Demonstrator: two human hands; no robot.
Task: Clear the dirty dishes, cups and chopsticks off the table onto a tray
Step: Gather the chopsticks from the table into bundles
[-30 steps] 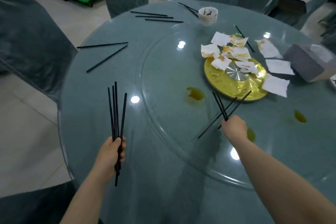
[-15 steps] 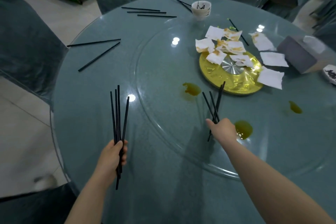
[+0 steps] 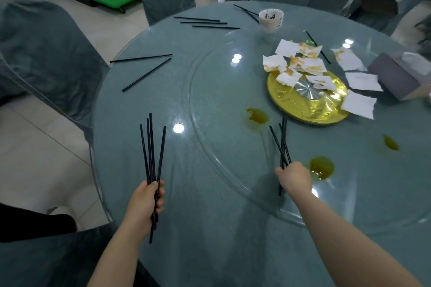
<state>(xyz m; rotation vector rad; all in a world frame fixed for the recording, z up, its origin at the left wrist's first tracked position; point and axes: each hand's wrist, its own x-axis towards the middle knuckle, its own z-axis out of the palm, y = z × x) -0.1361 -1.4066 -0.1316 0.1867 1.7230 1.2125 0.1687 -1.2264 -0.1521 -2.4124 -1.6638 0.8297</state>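
Readable text: none, nothing legible anywhere.
Bowl (image 3: pixel 271 18): had dark squiggles inside, couldn't tell if they were writing or leftovers.
Tissue box (image 3: pixel 400 77): plain grey sides, no brand I could make out.
Gold turntable base (image 3: pixel 303 107): had embossed marks, too blurry to read.

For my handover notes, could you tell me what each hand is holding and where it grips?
The left hand grips a bundle of black chopsticks near their lower ends; the right hand grips another bundle likewise.
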